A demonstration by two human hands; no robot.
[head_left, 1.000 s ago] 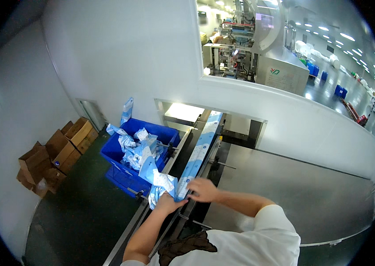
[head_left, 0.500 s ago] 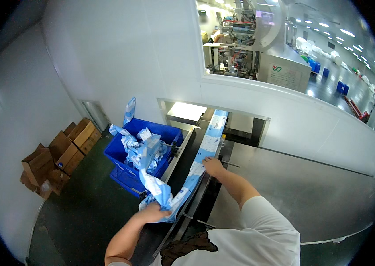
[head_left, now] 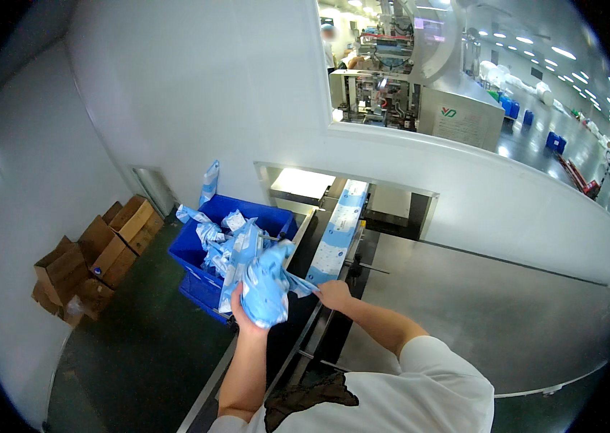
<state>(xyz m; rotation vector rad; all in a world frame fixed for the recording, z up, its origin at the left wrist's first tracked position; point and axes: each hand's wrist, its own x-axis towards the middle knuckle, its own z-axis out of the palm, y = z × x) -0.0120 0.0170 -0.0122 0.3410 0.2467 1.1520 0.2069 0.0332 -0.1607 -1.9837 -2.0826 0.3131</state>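
Note:
A crumpled bundle of blue-and-white packaging film [head_left: 267, 289] is in my left hand [head_left: 245, 316], whose fingers wrap around it beside the blue bin. From the bundle a twisted end stretches right to my right hand [head_left: 334, 294], which is closed on it by the conveyor's edge. Just beyond my right hand, a flat strip of the same printed film [head_left: 337, 238] lies along the dark conveyor [head_left: 313, 242] and reaches back through the wall opening. Loose crumpled film [head_left: 211, 238] fills the blue bin [head_left: 265, 212], partly hidden by the bundle.
Right of the conveyor spreads a wide metal table [head_left: 478, 310]. Open cardboard boxes [head_left: 106, 245] stand on the floor along the left wall. A metal rod with a black knob [head_left: 355, 268] juts out beside the conveyor. Behind the window stands a machine [head_left: 384, 79].
My left hand has risen forward toward the bin, with the film now bunched in it. My right hand has drawn back nearer me. The conveyor's near part no longer has film on it.

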